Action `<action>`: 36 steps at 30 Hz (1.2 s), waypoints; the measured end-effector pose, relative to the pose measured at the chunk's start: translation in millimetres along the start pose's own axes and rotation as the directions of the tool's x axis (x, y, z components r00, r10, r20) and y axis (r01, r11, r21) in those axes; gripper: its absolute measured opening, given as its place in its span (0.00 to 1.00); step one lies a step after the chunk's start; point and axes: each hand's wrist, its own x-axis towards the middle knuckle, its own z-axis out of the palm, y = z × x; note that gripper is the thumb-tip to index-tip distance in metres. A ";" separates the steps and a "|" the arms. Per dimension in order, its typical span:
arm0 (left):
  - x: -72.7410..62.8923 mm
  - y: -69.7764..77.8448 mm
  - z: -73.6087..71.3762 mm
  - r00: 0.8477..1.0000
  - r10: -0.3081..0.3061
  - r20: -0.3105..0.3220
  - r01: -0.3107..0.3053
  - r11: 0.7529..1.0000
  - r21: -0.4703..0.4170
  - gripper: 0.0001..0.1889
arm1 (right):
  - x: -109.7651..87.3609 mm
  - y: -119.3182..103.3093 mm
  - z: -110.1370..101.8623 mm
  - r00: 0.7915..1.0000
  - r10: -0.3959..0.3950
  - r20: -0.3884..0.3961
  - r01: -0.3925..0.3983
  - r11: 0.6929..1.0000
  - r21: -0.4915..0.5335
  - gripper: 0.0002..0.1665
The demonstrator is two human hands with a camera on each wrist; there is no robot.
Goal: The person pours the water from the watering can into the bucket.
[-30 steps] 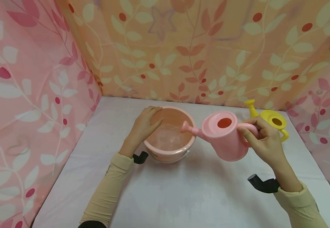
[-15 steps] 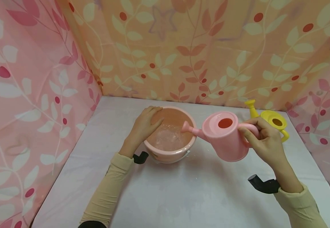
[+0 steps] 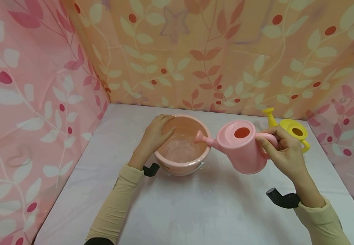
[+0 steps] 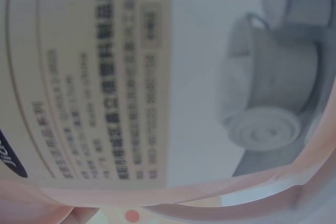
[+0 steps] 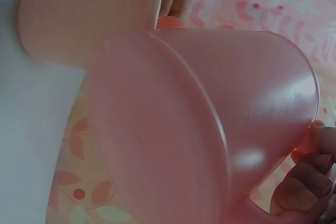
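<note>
My left hand point(image 3: 155, 134) grips the left rim of a pink bucket point(image 3: 181, 167), its thumb on the inner side. Rippling water point(image 3: 178, 149) lies in the bucket. In my right hand point(image 3: 282, 149) is the handle of a pink watering can point(image 3: 245, 157), lifted off the table and tilted left. Its spout head point(image 3: 199, 137) reaches over the bucket's right rim. The right wrist view has the can's base and side point(image 5: 252, 93) up close, fingers point(image 5: 307, 182) curled at the handle. A printed label point(image 4: 131, 77) on the bucket's side fills the left wrist view.
A yellow watering can point(image 3: 291, 127) stands at the back right, partly hidden behind my right hand. Water drops dot the white tabletop point(image 3: 177, 211) beside the bucket. Patterned cloth walls point(image 3: 177, 54) enclose the table at the back and sides.
Both hands, the bucket and the pink watering can keep almost the same places. Only the ripples on the water inside the bucket differ.
</note>
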 end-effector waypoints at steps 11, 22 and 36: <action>-0.9 2.7 -1.4 1.000 0.001 -0.002 -0.001 1.000 0.001 0.22 | -1.8 5.1 0.4 1.000 -0.020 -0.011 0.021 0.999 0.030 0.13; -0.8 2.5 -1.5 1.000 -0.001 0.003 0.001 1.000 0.007 0.22 | -0.9 3.4 0.1 1.000 -0.003 -0.003 0.003 1.000 0.011 0.13; -0.9 4.3 -2.3 1.000 -0.015 0.015 0.015 1.000 0.014 0.22 | 0.0 1.8 -0.7 0.999 0.033 0.002 -0.033 0.999 -0.004 0.13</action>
